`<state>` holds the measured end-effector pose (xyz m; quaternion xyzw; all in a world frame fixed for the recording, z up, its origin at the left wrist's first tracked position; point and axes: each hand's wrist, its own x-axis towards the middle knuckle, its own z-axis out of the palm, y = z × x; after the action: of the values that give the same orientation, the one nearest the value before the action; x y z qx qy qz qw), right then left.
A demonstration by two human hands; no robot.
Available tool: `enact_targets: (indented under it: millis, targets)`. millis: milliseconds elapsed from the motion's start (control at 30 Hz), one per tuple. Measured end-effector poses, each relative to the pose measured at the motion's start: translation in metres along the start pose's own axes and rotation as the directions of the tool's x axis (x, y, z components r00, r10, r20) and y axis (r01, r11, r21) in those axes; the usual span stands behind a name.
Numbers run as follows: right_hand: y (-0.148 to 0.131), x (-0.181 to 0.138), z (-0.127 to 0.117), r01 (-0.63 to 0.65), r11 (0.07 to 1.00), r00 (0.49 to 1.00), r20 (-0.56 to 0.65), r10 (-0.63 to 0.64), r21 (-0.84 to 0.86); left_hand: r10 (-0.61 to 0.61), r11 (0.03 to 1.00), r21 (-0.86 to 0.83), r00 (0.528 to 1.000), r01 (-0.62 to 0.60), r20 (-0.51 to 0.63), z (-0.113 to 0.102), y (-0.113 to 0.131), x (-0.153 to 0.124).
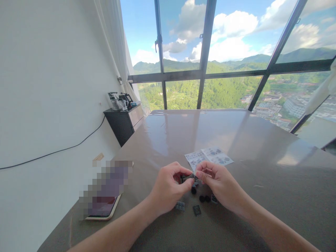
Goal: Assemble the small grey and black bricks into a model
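Note:
My left hand (170,187) is closed, its thumb and index finger pinching a small dark toy-brick assembly (188,177). From the other side, the bent fingers of my right hand (214,176) close on the right end of the same assembly. Fingertips hide most of its shape. Just below lie a black wheel (193,190) and a pair of black wheels (204,198). Nearer to me are a grey studded brick (180,205) and a dark studded brick (196,210). Another small dark piece (214,198) lies under my right hand, partly covered by it.
Behind my hands a printed instruction sheet (219,156) lies open on the brown table (275,196). At the left edge rests a phone (105,211), largely pixelated. A dark cabinet (119,126) with a glass pot (116,104) stands beyond, by the large window.

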<state>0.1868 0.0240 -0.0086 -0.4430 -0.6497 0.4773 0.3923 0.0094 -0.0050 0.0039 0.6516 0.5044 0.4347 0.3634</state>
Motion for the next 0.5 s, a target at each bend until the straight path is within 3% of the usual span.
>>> enact_targets:
  millis: [267,500]
  targets:
    - [0.003,-0.001,0.006,0.027,0.997,0.999,-0.030,-0.024,0.073,0.129,0.984,0.120,0.992,-0.128,0.000,-0.002,-0.003,-0.002]
    - [0.005,-0.003,0.013,-0.001,0.983,1.000,-0.022,0.005,0.182,0.149,0.985,0.096,0.988,-0.144,-0.051,0.002,-0.006,-0.002]
